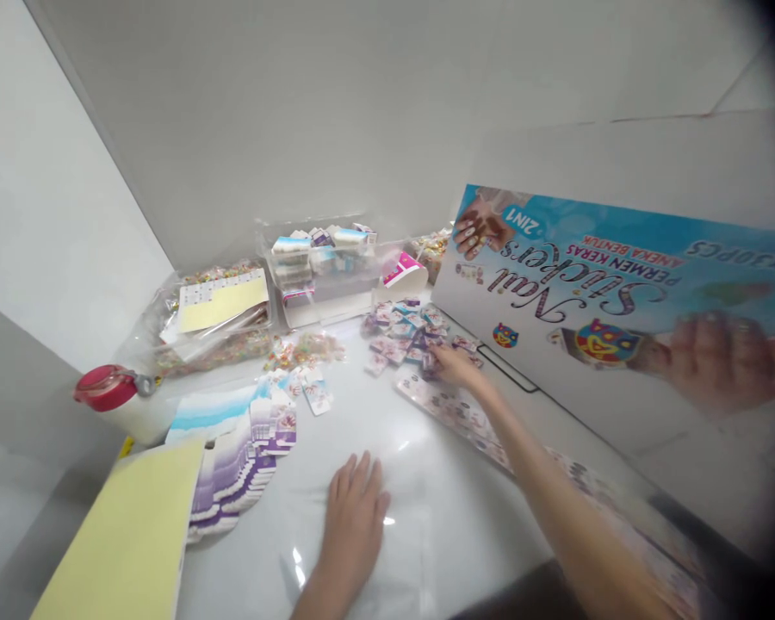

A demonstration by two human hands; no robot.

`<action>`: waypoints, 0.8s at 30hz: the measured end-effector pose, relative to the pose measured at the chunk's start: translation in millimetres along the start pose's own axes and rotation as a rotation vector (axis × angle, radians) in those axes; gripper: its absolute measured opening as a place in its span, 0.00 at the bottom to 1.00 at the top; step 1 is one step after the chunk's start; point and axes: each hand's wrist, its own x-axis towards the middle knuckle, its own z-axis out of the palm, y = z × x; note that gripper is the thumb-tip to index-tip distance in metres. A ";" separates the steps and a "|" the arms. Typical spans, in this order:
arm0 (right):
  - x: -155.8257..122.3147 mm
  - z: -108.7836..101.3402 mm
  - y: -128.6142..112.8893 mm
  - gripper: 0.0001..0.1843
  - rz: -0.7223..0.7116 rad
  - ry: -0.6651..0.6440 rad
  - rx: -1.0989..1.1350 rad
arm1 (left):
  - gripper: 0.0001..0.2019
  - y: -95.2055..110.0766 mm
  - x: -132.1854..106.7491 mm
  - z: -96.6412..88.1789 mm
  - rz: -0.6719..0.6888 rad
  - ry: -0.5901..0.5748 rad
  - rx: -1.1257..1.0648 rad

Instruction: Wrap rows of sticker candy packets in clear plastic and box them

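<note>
My left hand (355, 517) lies palm down on the white tabletop, its fingers stretched out and slightly apart. Clear plastic film (406, 551) seems to lie under and beside it. My right hand (457, 366) reaches into a loose pile of small printed packets (404, 331). Its fingers are drawn together, with the tips on one packet at the near right side of the pile; they are partly blurred. A long strip of printed stickers (452, 413) runs under my right forearm. To the left, purple, white and blue printed cards (232, 465) lie fanned in overlapping rows.
A large "Nail Stickers" display box (555, 284) stands upside down at right. Behind are a clear bag with small boxes (326, 267) and a bag of colourful candies (226, 344). A red-lidded bottle (113, 400) and yellow sheet (122, 534) are at left. Loose candies (303, 349) lie mid-table.
</note>
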 end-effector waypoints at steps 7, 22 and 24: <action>23.2 -6.0 -1.7 0.20 -0.173 -0.055 -0.014 | 0.22 0.7 -1.7 -6.6 -0.037 0.001 -0.122; 40.5 -14.7 -25.7 0.14 -0.172 -0.082 -0.033 | 0.22 3.0 -3.0 -13.6 -0.091 0.041 -0.276; 29.9 -23.2 -29.5 0.13 -0.147 -0.002 -0.028 | 0.22 4.5 -3.5 -16.6 -0.104 0.045 -0.291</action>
